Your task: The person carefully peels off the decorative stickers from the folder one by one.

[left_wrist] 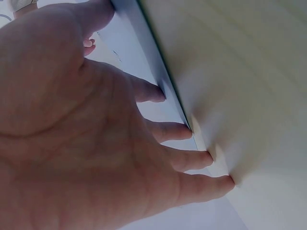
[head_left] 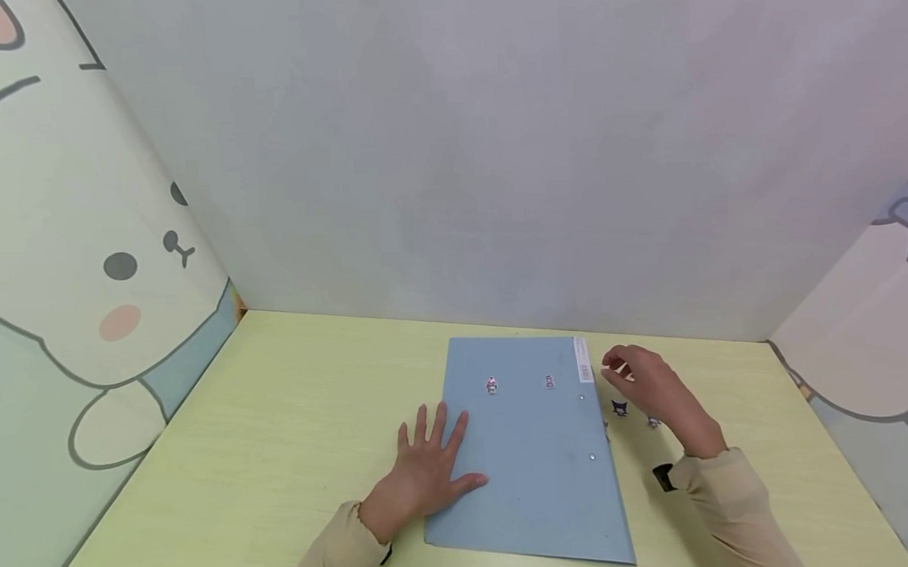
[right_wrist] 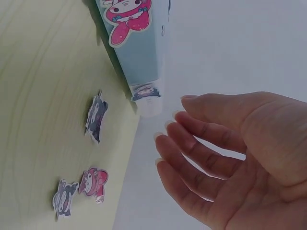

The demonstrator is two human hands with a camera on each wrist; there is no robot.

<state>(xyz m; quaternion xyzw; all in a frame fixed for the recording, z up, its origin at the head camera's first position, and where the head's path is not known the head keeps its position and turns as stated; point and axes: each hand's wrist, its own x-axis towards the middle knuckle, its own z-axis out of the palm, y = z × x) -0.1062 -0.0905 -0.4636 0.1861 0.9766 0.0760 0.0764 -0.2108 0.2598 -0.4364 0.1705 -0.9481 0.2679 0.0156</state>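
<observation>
A blue folder [head_left: 536, 481] lies flat on the yellow table, with two small character stickers [head_left: 491, 386] near its top. My left hand [head_left: 423, 472] is spread over the folder's left edge; thumb and a fingertip touch it, other fingertips rest on the table. My right hand [head_left: 656, 393] hovers off the upper right edge, fingers loosely bent and nothing between them. In the right wrist view, a dark sticker [right_wrist: 96, 117], a pink one [right_wrist: 93, 184] and another dark one [right_wrist: 64, 199] lie on the table. A pink sticker [right_wrist: 127, 21] and a dark one [right_wrist: 146, 92] show at the folder's edge.
A white label with a barcode [head_left: 583, 360] sits at the folder's top right corner, with two small round studs [head_left: 592, 457] along its right side. The table [head_left: 301, 406] meets a pale wall [head_left: 449, 150] at the back. Cartoon-printed panels [head_left: 68, 205] stand at both sides.
</observation>
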